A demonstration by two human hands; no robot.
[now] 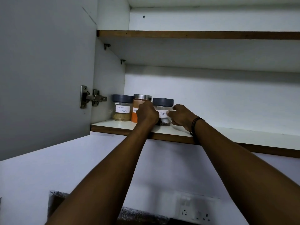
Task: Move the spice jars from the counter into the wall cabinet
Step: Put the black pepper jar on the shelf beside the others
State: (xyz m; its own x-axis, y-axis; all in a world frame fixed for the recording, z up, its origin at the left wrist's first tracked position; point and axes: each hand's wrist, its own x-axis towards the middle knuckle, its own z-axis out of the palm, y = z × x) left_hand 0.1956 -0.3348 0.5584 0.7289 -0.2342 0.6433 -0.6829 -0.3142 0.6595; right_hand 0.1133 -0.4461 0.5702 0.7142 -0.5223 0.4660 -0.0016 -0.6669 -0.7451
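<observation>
Three spice jars stand in a row at the left end of the wall cabinet's bottom shelf [227, 135]. The leftmost, the garam masala jar [122, 108], has a grey lid and a white label. Beside it is an orange powder jar [139, 103] with a metal lid. The pepper jar [163, 109], grey-lidded, is on the right. My left hand [146, 113] wraps the pepper jar's left side, partly covering the orange jar. My right hand [183, 116] holds the pepper jar's right side. The jar rests on the shelf.
The cabinet door [45, 70] hangs open on the left, with its hinge [92, 97] near the jars. An upper shelf [194, 34] sits above. A wall socket plate [194, 210] is below on the white wall. The shelf stretches bare to the right.
</observation>
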